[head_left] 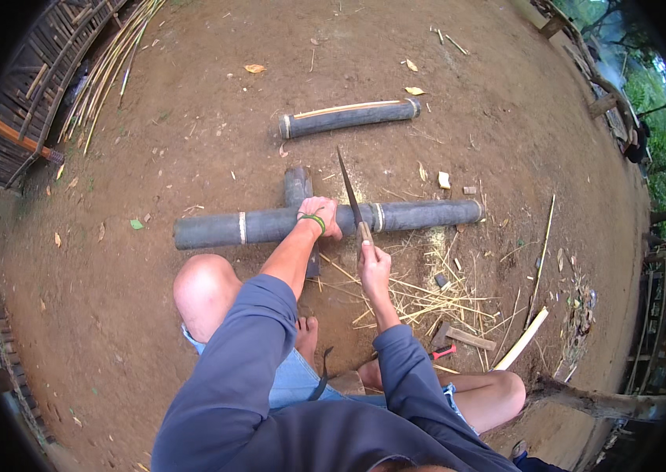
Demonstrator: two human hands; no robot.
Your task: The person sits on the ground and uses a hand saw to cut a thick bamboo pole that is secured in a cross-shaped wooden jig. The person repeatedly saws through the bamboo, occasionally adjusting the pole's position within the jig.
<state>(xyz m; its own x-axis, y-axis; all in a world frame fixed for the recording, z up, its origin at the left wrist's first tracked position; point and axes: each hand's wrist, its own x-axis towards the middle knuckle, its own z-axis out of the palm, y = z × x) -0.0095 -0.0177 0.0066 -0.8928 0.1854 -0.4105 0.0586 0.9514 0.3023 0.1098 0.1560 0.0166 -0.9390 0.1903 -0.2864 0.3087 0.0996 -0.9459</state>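
Note:
A long dark bamboo pole (286,226) with pale rings at its joints lies crosswise before me, resting over a short dark log (298,182). My left hand (320,215), a green cord at its wrist, grips the pole from above near its middle. In my right hand (373,266) is the wooden handle of a hand saw (349,186). The narrow dark blade points away from me across the pole, just left of a pale joint ring. How deep the blade sits in the bamboo I cannot tell. Pale sawdust lies on the ground beyond the blade and nearer to me.
A shorter bamboo piece (349,118) with a light strip along its top lies farther away. Thin sticks (435,305), a wood block (470,339) and a red-handled tool (443,352) lie by my right knee. Long canes (117,67) lean at the far left near a slatted bamboo structure (30,94).

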